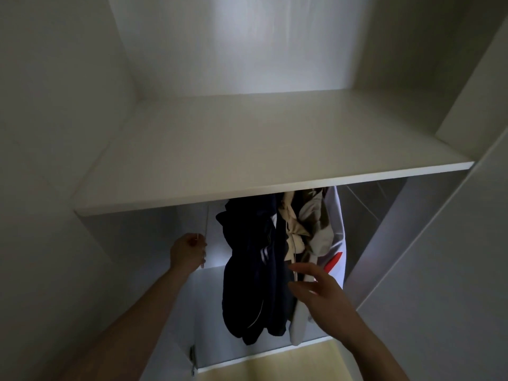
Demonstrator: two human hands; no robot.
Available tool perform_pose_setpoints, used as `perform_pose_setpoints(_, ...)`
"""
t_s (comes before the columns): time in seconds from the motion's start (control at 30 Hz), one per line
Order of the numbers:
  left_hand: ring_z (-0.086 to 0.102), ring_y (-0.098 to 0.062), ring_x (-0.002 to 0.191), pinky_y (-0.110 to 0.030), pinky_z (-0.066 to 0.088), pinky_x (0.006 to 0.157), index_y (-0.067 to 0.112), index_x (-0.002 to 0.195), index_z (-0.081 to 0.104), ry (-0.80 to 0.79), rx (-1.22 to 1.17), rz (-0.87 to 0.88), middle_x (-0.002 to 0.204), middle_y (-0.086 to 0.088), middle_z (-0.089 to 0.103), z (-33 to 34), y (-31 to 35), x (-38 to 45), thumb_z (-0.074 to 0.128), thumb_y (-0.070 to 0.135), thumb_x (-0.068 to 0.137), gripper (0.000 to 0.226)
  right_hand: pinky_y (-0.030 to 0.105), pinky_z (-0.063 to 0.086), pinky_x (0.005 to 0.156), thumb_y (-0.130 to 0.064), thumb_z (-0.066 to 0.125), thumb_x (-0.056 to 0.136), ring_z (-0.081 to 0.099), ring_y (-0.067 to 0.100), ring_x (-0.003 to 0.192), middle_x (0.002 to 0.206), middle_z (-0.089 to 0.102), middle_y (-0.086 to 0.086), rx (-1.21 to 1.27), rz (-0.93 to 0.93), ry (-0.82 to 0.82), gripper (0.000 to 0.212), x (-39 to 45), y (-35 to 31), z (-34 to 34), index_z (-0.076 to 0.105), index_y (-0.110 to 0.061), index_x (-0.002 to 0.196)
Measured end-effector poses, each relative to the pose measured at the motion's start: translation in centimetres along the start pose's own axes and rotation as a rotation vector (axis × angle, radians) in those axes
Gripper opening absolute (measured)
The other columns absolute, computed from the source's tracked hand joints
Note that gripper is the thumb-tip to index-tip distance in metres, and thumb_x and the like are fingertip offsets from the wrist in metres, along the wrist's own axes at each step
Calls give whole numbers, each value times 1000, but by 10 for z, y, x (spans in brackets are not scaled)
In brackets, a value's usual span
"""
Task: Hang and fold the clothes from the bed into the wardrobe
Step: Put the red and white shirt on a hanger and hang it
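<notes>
The view looks into a white wardrobe (68,105), with a wide shelf (247,149) running across it and clothes hanging in the space underneath.

Farthest left, the left hand (189,254) reaches in under the shelf, its fingers curled round something thin and pale (what it is cannot be made out; a fine white line rises from the hand towards the shelf).

Just to the right of it hangs a dark navy garment (253,270) with thin white stripes, bunched and drooping low. Beside that, touching it, hang a cream garment (291,224) with a cord, a grey garment (316,224), and at the far right a white one with a red mark (336,259).

The right hand (321,295) is held in front of these clothes with fingers spread and relaxed, grasping nothing; whether the fingertips touch the fabric cannot be told.

Below, a strip of pale yellow floor (288,364) shows.
</notes>
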State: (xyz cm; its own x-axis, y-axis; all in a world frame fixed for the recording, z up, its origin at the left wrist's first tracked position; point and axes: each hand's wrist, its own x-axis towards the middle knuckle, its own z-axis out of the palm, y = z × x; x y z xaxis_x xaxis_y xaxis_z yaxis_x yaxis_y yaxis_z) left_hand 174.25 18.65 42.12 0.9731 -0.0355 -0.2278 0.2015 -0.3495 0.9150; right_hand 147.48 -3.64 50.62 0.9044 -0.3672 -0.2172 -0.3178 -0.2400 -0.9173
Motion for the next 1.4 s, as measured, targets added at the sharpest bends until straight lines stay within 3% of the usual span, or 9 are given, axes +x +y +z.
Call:
perform_pose_setpoints(0.1,63,-12,48,-24,51,43,6,95,69,-32,-190,3,85,-8,73,13,10,-8,64,16,102,13,14,54,70,-32,64,99,71,8,94,111,69,-17,-2,18,13,27,-10,4,-3,58,-47,120)
perform_pose_setpoints(0.2,65,-9,50,-21,52,47,13,92,69,-49,-235,46,86,-3,76,23,14,-23,66,19,101,11,14,53,65,-31,63,99,72,15,87,110,68,-13,2,40,35,25,-20,11,-8,59,-47,117)
perform_pose_setpoints(0.3,66,-10,52,-19,52,50,10,90,71,-57,-245,48,78,-5,75,33,13,-44,66,20,100,15,10,50,68,-31,64,98,70,5,93,112,67,-14,-1,36,32,26,-31,16,-11,59,-48,118)
perform_pose_setpoints(0.43,68,-14,55,-27,57,58,13,90,71,-62,-253,0,73,0,75,44,-1,-86,67,22,100,15,12,52,73,-33,66,98,70,1,97,117,67,-18,1,44,37,28,-46,23,-23,61,-44,123)
perform_pose_setpoints(0.6,67,-18,53,-29,56,53,7,92,69,-101,-168,-27,76,-6,76,51,-30,-158,68,23,100,18,21,52,82,-28,71,93,69,-4,93,109,69,-27,37,82,57,26,-81,56,-49,69,-48,110)
perform_pose_setpoints(0.83,69,-23,59,-30,53,51,6,74,56,-510,161,21,67,-13,73,50,-12,-257,75,24,94,33,45,58,89,-10,74,91,74,22,90,108,75,-18,56,189,30,28,-139,116,-78,73,-32,107)
perform_pose_setpoints(1.1,67,-6,54,-16,46,46,11,77,56,-689,372,56,66,-6,74,89,-4,-374,76,27,92,30,35,59,85,-16,70,93,74,18,96,108,76,-14,181,267,43,23,-199,162,-90,72,-31,110)
perform_pose_setpoints(1.27,64,-11,49,-22,47,48,13,79,52,-992,559,91,59,-1,69,144,-12,-416,69,22,94,24,35,58,84,-16,68,96,75,14,95,107,76,-13,296,364,221,21,-259,195,-117,71,-30,111)
perform_pose_setpoints(1.4,47,-1,46,-15,36,46,23,79,51,-1155,805,341,66,6,57,191,-9,-421,65,34,96,25,35,59,80,-21,69,97,75,17,93,105,77,-7,401,468,439,15,-306,225,-137,73,-26,110)
